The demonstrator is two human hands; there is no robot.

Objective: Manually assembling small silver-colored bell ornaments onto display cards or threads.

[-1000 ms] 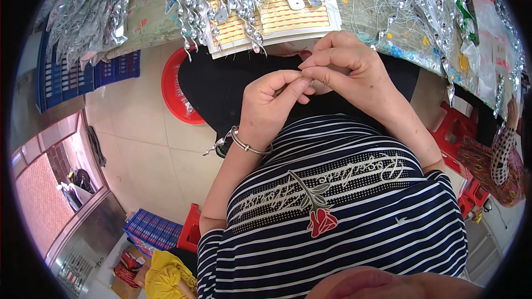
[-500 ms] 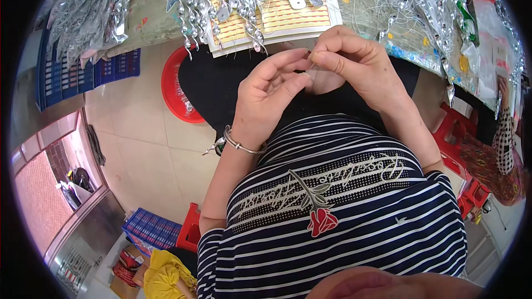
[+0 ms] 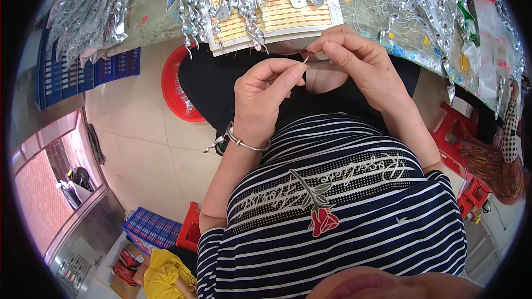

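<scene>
My left hand (image 3: 263, 97) is closed in a pinch between thumb and forefinger. From its fingertips sticks up a thin pale piece (image 3: 306, 60), too small to name. Close by on the right, the fingers of my right hand (image 3: 357, 58) are bent together; whatever they hold is too fine to make out. Both hands are above my dark-clad lap, just in front of the table edge. Beyond them lies a yellow-lined sheet (image 3: 277, 19) on a white board, with twisted silver foil strands (image 3: 252, 16) hanging across it. A bangle circles my left wrist.
Silver strands (image 3: 88, 11) heap up at the table's left, with white threads and more strands (image 3: 410, 0) at its right. Under the left side are a red basin (image 3: 169, 86) and blue crates (image 3: 61, 72). Red stools (image 3: 451, 133) and another person's dotted sleeve (image 3: 510, 133) are at right.
My left fingers have closed into a tighter pinch, and the thin pale piece now shows upright at their tips. My right thumb and fingers have shifted slightly; the hands stay close together.
</scene>
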